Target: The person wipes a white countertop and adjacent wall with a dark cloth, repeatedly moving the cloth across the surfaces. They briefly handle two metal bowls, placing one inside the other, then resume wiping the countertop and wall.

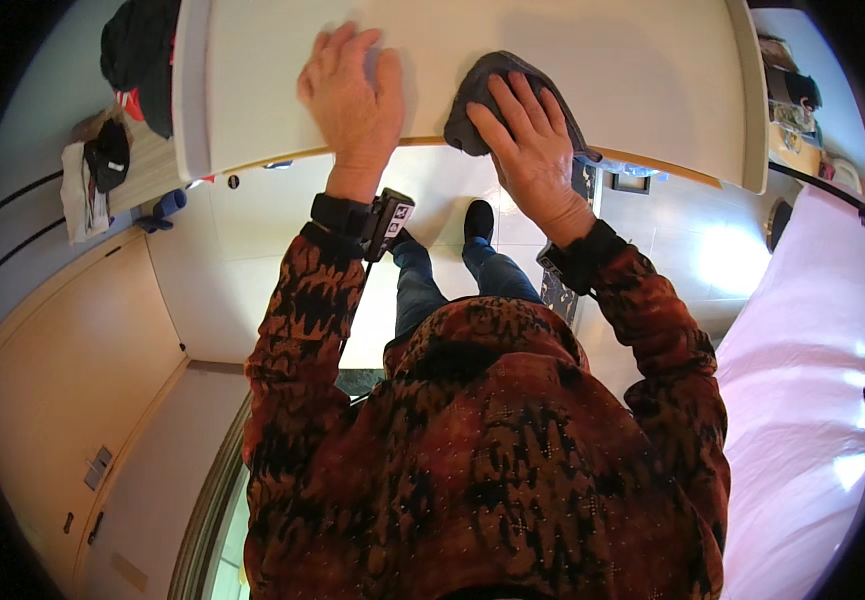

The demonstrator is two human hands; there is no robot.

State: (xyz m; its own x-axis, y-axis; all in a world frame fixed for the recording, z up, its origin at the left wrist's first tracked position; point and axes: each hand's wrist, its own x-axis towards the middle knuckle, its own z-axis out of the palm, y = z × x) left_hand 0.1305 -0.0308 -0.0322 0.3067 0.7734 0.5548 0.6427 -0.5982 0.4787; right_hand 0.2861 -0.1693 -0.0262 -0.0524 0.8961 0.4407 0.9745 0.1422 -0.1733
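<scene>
A pale panel [252, 90] with a brown front edge and raised sides stretches before me. My left hand [354, 97] is over its front left part, back of the hand up, with nothing in it. Its thumb stands apart from the fingers; contact with the panel cannot be made out. My right hand [530, 139] presses on a folded dark grey cloth [477, 94], fingers spread across the top. This cloth lies at the panel's front edge, and one corner pokes out to the right of the hand. Dark straps circle both wrists, the left one carrying a small device [390, 223].
Black and red clothing [140, 67] is piled left of the panel, near a white cloth [84, 191]. A pink-white cover [792, 360] hangs on the right. Small items [792, 94] crowd a surface at upper right. A door [72, 382] is at lower left.
</scene>
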